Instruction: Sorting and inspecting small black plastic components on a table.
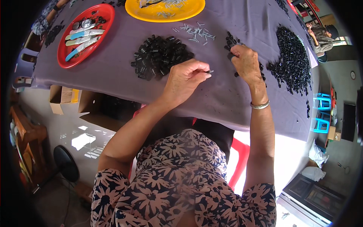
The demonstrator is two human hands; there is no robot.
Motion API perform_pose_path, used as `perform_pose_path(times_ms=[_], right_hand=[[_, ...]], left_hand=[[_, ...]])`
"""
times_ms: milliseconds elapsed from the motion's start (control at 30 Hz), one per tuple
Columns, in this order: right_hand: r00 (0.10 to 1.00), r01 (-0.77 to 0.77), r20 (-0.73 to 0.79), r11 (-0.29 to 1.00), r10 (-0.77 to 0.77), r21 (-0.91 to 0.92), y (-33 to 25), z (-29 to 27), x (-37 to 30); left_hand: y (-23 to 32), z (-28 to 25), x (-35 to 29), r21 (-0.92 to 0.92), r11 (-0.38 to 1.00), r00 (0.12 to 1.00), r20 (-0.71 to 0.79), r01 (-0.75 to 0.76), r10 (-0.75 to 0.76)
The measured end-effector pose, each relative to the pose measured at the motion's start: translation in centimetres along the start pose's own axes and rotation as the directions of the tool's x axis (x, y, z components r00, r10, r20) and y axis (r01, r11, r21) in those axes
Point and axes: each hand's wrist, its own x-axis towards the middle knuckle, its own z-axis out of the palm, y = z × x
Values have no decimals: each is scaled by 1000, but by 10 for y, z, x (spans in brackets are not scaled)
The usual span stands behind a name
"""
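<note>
Yellow plate cut off by the top edge above the grey tablecloth; right hand hides the small black pieces beneath it; pinched item in left hand too small to identify.

Under the worktop edge on your left, you see open brown cardboard boxes. Far on your right a small brown box sits by blue stools.

red plate of tools, yellow plate, blue stools, black fan
</note>
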Motion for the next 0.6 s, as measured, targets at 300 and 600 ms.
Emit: perform_pose_path(times_ms=[300, 600], right_hand=[[992, -125, 72, 840, 102, 528, -27, 3, -34], [995, -81, 37, 577, 88, 813, -55, 3, -58]], left_hand=[[2, -1, -1, -98, 988, 993, 16, 117, -116], [4, -1, -1, 21, 999, 999, 18, 37, -38]])
